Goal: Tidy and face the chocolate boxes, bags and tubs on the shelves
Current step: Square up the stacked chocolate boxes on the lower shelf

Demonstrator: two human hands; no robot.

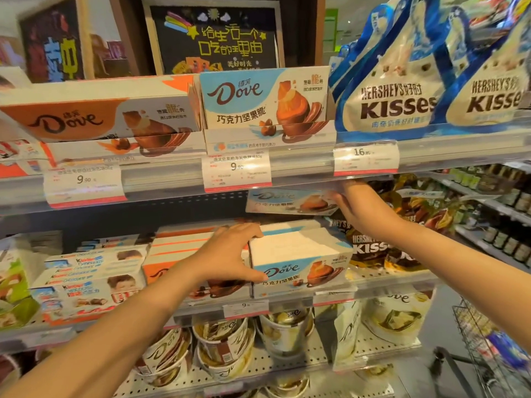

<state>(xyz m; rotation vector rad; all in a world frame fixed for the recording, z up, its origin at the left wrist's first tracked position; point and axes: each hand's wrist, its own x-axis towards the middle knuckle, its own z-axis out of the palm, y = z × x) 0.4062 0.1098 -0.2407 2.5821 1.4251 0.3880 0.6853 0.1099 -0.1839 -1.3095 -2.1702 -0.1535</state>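
Right hand (362, 208) lifts flat cardboard Dove box (288, 201); left hand (230, 254) grips carton (300, 261).

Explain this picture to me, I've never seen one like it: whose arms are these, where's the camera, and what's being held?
There is no machine here. A person wears a camera on the head, so you look down their own bare arms at shop shelves. The left hand grips the corner of a blue Dove display carton on the middle shelf. The right hand holds a single blue Dove box in the air above it. Hershey's Kisses bags stand on the top shelf, Dove tubs below.
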